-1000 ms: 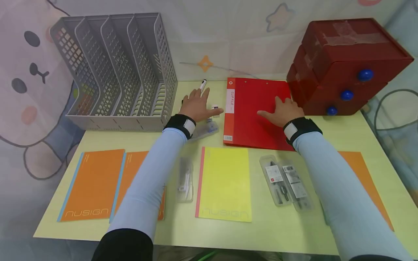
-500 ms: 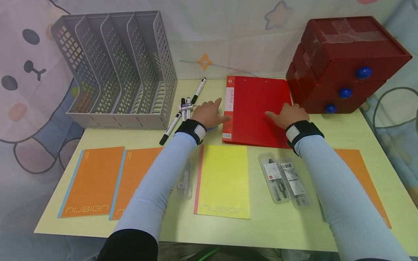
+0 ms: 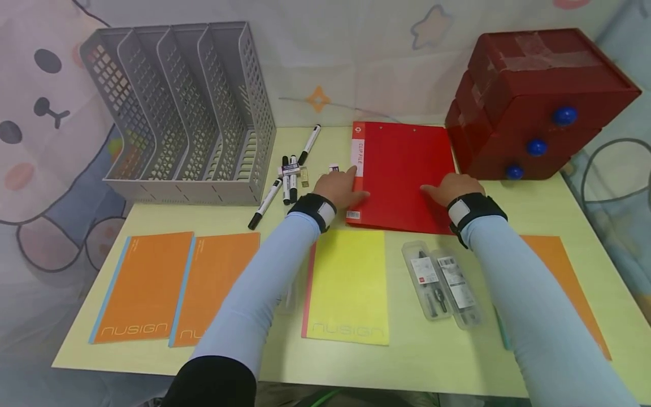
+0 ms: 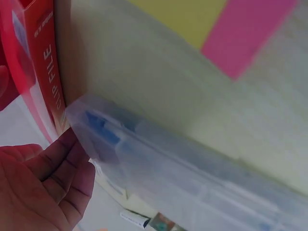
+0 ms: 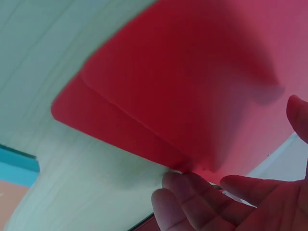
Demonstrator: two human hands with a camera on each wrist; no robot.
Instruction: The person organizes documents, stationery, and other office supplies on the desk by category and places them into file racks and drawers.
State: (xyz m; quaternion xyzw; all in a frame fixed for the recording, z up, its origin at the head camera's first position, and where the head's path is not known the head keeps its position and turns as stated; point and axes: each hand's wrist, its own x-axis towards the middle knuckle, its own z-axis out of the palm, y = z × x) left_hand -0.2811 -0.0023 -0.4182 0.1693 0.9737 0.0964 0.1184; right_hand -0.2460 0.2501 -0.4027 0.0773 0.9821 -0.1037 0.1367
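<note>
Towards the table (image 3: 407, 364)'s front edge we see a yellow notebook (image 3: 351, 288); beyond, a left hand (image 3: 337, 189) and right hand (image 3: 454, 189), fingers relaxed (neither grasping), flank a red clip file (image 3: 399, 164), which reaches the back edge.

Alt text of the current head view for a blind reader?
A person's left hand and right hand are at opposite sides of a red clip file on a yellowish table. A gray divided rack stands left, red drawers right, and a yellow notebook lies nearer.
</note>
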